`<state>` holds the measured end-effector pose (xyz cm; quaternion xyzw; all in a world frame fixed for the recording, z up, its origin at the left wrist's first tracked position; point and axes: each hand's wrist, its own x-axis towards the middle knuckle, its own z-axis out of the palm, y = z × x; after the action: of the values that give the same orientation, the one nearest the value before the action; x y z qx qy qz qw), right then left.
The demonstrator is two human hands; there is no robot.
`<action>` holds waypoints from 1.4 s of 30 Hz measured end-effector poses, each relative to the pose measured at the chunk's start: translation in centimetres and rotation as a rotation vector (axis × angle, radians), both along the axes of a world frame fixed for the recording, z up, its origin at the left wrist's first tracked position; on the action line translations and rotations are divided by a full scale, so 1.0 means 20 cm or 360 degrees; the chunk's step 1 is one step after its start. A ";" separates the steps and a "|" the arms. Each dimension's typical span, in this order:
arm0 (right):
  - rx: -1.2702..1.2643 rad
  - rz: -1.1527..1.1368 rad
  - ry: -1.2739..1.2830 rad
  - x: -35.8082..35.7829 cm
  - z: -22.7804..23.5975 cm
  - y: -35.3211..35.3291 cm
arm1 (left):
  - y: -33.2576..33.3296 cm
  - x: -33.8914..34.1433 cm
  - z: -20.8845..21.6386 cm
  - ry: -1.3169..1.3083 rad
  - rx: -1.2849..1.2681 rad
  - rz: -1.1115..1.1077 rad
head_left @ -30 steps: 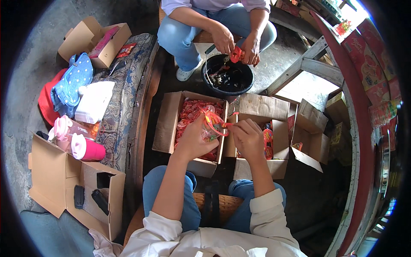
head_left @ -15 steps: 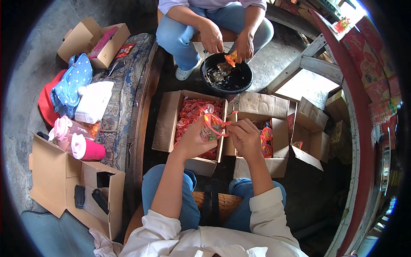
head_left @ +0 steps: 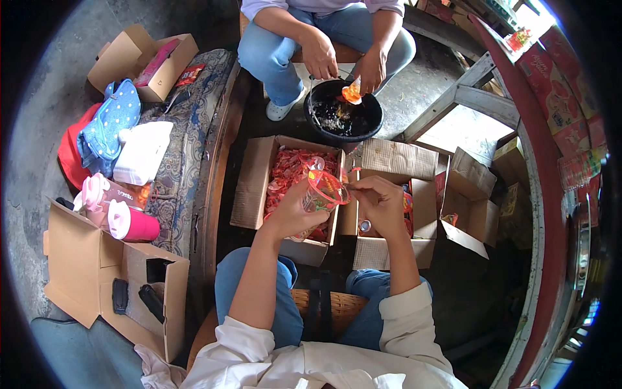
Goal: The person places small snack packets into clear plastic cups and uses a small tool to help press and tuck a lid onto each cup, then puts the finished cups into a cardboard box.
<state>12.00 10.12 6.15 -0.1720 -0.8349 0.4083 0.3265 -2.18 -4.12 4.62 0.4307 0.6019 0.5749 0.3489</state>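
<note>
My left hand (head_left: 289,212) is wrapped round a clear plastic cup (head_left: 322,194) with a red rim and coloured print, tilted toward my right hand. My right hand (head_left: 382,201) is closed on a small metal tool that looks like a spoon; its round shiny end (head_left: 365,225) shows below the fingers, and its thin end meets the cup's rim. Beneath the cup stands an open cardboard box (head_left: 253,188) full of red wrappers (head_left: 285,172). Right of it, under my right hand, another cardboard box (head_left: 395,254) holds red and yellow packets, partly hidden.
Across from me a person holds an orange plastic piece (head_left: 352,93) over a black bucket (head_left: 376,126). An open carton (head_left: 476,175) stands right. On the left, a patterned bench (head_left: 178,155) bears a pink tumbler (head_left: 144,227), bags and boxes. A red-edged table (head_left: 541,194) borders the right.
My right hand has turned, so the tool's shiny round end now shows. The cup's rim faces me more openly. The co-worker's orange piece has tilted over the bucket.
</note>
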 end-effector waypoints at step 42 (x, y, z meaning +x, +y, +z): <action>0.0353 -0.0138 -0.0165 -0.04 -0.04 0.00 | 0.08 0.05 0.03 0.0606 -0.0054 0.0404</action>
<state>11.18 10.03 5.35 -0.1916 -0.8824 0.2897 0.3173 -1.21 -2.61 5.17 0.4463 0.7158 0.5124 0.1611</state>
